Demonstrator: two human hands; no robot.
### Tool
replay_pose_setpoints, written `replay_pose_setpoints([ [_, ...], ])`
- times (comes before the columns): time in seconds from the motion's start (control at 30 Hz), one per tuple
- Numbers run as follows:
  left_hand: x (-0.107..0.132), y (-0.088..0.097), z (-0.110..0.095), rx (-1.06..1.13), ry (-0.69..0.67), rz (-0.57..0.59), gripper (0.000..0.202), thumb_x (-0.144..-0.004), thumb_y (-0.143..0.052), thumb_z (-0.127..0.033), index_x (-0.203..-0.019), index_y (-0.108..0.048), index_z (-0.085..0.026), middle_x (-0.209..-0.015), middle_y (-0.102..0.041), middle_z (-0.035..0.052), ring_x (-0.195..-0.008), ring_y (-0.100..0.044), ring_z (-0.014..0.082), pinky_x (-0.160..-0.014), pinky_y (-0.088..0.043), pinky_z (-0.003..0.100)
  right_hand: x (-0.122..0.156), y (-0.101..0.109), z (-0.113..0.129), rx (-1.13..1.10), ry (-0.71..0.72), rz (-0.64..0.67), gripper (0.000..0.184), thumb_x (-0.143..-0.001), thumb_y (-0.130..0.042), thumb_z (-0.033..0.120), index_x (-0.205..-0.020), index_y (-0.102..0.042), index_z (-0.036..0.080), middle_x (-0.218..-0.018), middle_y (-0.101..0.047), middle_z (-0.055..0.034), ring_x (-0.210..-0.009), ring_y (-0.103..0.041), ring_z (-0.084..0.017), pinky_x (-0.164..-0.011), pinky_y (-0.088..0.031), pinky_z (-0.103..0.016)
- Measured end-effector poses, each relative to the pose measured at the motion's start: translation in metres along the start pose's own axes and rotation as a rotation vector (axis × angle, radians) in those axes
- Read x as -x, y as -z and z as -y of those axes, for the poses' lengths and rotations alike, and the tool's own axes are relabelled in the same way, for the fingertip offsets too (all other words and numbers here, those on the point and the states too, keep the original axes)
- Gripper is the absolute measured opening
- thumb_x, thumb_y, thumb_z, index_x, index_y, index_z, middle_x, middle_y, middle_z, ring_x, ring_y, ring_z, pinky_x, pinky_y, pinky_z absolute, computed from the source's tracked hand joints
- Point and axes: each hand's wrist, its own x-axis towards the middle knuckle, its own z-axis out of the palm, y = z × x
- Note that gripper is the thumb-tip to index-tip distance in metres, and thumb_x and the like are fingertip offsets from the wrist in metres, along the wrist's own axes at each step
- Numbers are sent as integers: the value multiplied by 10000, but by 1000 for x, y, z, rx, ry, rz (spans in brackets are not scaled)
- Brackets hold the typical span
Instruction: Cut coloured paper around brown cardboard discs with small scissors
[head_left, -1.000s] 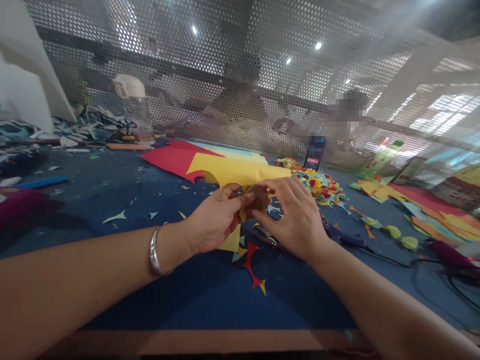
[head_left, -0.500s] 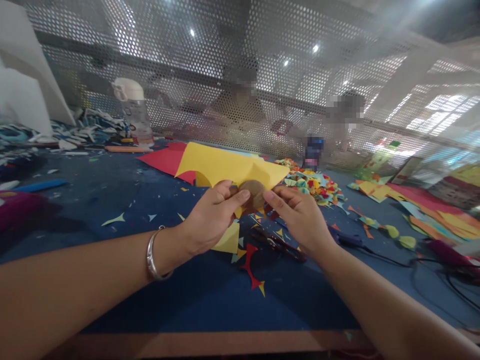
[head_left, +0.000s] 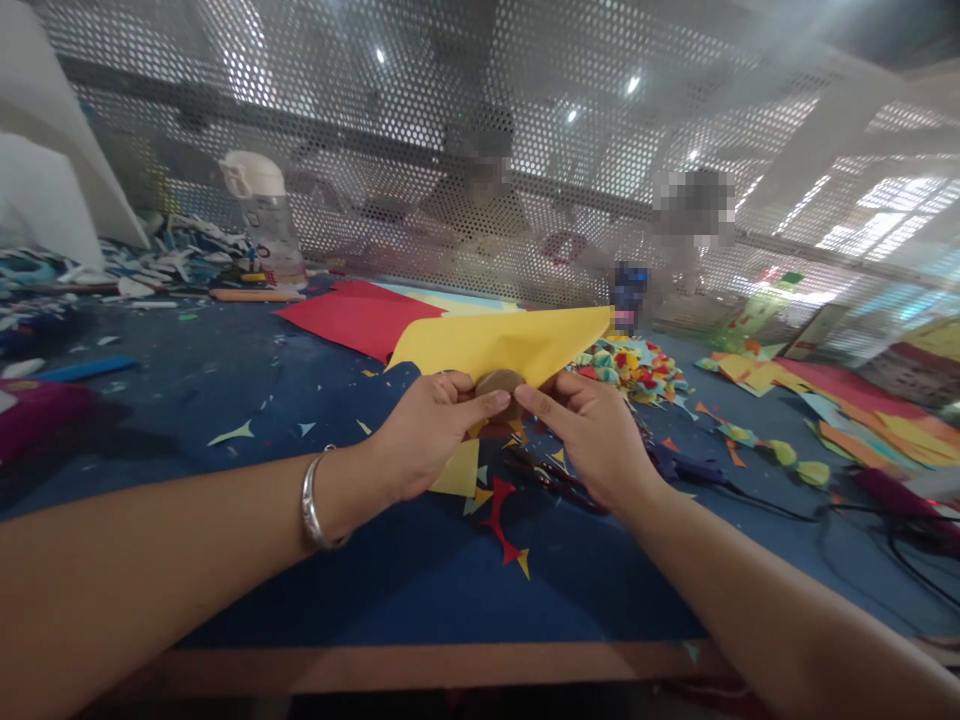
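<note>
Over the dark blue table (head_left: 420, 580), a yellow paper sheet (head_left: 480, 340) is held raised, likely for free turning. A cream-lidded clear plastic bottle (head_left: 271, 230) stands farther back, its contents unclear. Left hand (head_left: 420, 435) and right hand (head_left: 607, 432) pinch, fingers closed, the sheet's near edge and a round brown disc (head_left: 497, 382) between them.
</note>
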Motion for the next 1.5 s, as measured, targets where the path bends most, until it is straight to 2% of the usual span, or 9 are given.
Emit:
replay_pose_setpoints([
  [0.17, -7, 7, -3, -70, -45, -60, 248, -681, -857, -236, -853, -754, -90, -852, -764, 87, -798, -700, 177, -812, -553, 321, -4, 25, 11, 442, 116, 194, 214, -884, -651, 380, -877, -739, 186, -803, -728, -21, -692, -600, -156, -623, -421, -278],
  [0.3, -10, 7, -12, -92, -82, -132, 82, -768, -762, -136, -842, -751, -102, -898, -772, 88, -832, -714, 165, -810, -532, 299, 3, 45, 18, 736, 4, 417, 197, -876, -654, 383, -842, -726, 204, -776, -718, -18, -703, -623, -167, -647, -422, -279],
  [0.43, -9, 6, -14, -162, -87, -151, 92, -801, -726, -122, -878, -776, -124, -954, -781, 87, -923, -702, 177, -889, -507, 318, 13, 48, 17, 921, -81, 554, 207, -866, -660, 400, -864, -688, 195, -797, -712, -44, -684, -624, -177, -612, -401, -277],
  [0.6, -12, 10, -7, -154, -55, -112, 92, -768, -772, -163, -848, -793, -123, -905, -787, 88, -926, -692, 179, -971, -472, 328, 17, 45, 11, 823, -135, 571, 173, -844, -673, 349, -789, -608, 198, -678, -649, -15, -576, -570, -148, -537, -354, -255],
  [0.73, -13, 12, -3, -114, 0, -113, 55, -753, -790, -180, -794, -789, -142, -861, -782, 84, -891, -689, 177, -934, -484, 319, 18, 43, 3, 717, -6, 570, 183, -834, -661, 270, -707, -546, 205, -665, -604, 5, -587, -530, -138, -536, -327, -254],
  [0.83, -12, 13, -1, -63, 25, -120, 38, -728, -799, -158, -758, -776, -158, -838, -775, 73, -873, -686, 180, -865, -503, 299, 19, 41, 3, 635, 32, 499, 194, -861, -638, 274, -714, -529, 210, -632, -562, 28, -552, -481, -118, -513, -310, -247],
  [1.07, -13, 14, 3, -46, 34, -121, 106, -708, -836, -241, -757, -769, -176, -824, -755, 58, -820, -666, 166, -799, -503, 267, 21, 34, 11, 239, -149, 298, 245, -946, -543, 391, -793, -429, 239, -665, -579, 45, -483, -517, -97, -415, -387, -214],
  [1.3, -10, 9, 2, 50, 79, -74, 185, -699, -854, -254, -816, -764, -142, -808, -725, 59, -794, -648, 162, -753, -507, 271, 21, 24, 14, 159, -201, 207, 325, -893, -634, 521, -941, -510, 224, -568, -524, 84, -423, -434, -75, -383, -328, -195],
  [1.5, -3, 1, -7, 101, 31, 18, 196, -699, -861, -257, -646, -698, -163, -704, -650, 12, -738, -593, 130, -741, -492, 255, 20, 18, 11, -11, -291, 163, 425, -833, -689, 594, -976, -580, 209, -516, -497, 97, -374, -316, -50, -355, -223, -188],
])
